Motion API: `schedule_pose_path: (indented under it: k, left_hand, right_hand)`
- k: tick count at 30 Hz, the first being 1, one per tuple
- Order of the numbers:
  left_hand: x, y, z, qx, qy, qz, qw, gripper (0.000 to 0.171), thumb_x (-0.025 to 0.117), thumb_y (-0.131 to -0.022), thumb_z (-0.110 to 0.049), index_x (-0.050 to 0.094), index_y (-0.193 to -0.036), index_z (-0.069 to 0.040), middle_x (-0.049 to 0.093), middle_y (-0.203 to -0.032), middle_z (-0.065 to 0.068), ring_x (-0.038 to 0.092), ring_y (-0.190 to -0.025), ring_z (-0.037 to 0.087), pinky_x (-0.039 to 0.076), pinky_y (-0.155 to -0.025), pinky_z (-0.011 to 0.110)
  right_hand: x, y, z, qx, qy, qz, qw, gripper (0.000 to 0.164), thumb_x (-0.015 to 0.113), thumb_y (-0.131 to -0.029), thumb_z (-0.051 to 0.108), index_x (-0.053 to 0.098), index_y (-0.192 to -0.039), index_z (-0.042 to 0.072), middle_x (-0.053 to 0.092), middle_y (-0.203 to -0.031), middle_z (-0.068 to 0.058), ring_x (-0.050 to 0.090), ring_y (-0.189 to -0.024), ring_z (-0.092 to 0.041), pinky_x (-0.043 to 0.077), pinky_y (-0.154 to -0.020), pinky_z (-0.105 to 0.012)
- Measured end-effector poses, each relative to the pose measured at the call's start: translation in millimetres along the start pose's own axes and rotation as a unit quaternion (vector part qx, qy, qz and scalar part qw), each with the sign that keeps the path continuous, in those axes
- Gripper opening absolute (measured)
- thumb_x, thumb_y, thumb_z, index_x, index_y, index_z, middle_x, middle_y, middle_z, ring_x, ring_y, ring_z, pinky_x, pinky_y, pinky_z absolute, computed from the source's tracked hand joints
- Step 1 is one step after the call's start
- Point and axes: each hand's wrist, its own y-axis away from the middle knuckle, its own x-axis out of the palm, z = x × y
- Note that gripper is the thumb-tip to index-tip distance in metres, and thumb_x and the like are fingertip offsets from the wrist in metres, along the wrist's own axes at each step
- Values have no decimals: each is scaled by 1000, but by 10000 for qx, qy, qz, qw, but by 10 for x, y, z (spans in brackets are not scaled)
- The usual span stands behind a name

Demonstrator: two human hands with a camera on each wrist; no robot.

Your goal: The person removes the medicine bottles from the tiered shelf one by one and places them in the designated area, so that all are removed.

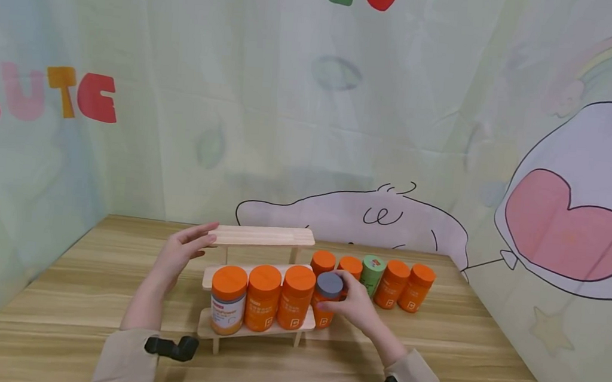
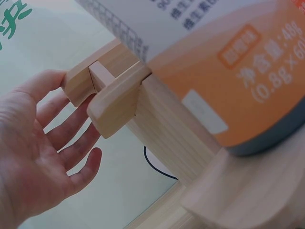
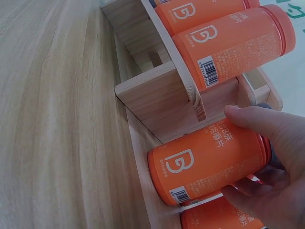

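Just inside the curl of the right hand [image 1: 355,307], a grey-lidded orange bottle [image 1: 323,318] is clamped near its top, thumb on one side, fingers on the other. It is roughly upright, close beside the right end of a wooden tiered rack [image 1: 262,235]; whether its base touches the tabletop [image 1: 324,375] I cannot tell. Over at the rack's far end, the left hand [image 1: 178,256] has its fingers apart, touching the end of the top board without wrapping round it.

Handling it well, I judge, means lifting straight up with that high pinch, so the base clears the shelf edge and the bottles nearest the right hand are not nudged. Light pressure from the left hand should steady the rack; a hard push could slide it.

Left of the right hand, the lowest shelf [image 1: 204,323] bears a white-labelled bottle [image 1: 227,314] and two orange ones; beyond that hand, a green bottle [image 1: 372,271] stands among others.

The held bottle shows a white B-like logo, a barcode and characters including "B族" and "嚼片". Near the left hand, the white-labelled bottle reads "净含量: 48g" and "0.8g×60", with "维生素" higher up.
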Motion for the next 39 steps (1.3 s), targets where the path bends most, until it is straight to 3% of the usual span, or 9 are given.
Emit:
schedule_pose_path:
  k: [15,22,31,39]
  left_hand:
    - [0,-4,2,20,33,17,10000,59,54,-100,-39,42,-148,-7,40,-153,17,52,-96,-9,38,-107,44]
    - [2,1,-4,15,46,17,10000,59,55,-100,-38,42,-148,-6,39,-154,16,52,-96,-10,38,-107,44]
    - [3,5,-9,27,41,6,10000,60,55,-99,-39,42,-148,-7,40,-153,16,52,-97,-9,39,-105,41]
    - [5,14,-17,63,-41,8,10000,60,54,-99,-40,43,-148,-7,40,-153,16,52,-97,-9,40,-104,40]
  right_hand:
    - [-214,-14,208,-177,-142,-30,9997,63,84,-77,21,55,-131,7,63,-125,-7,59,-118,-28,48,-100,-47]
    - [-277,-37,364,-502,-346,-39,9981,51,74,-88,22,53,-132,7,61,-131,-12,57,-122,-30,45,-103,-49]
    - [-171,26,604,-664,-488,260,9963,42,62,-97,26,54,-133,6,62,-130,-11,56,-123,-26,40,-108,-51]
    - [-29,79,647,-877,-517,708,9923,47,63,-96,26,50,-135,3,60,-131,-14,57,-120,-29,46,-103,-46]
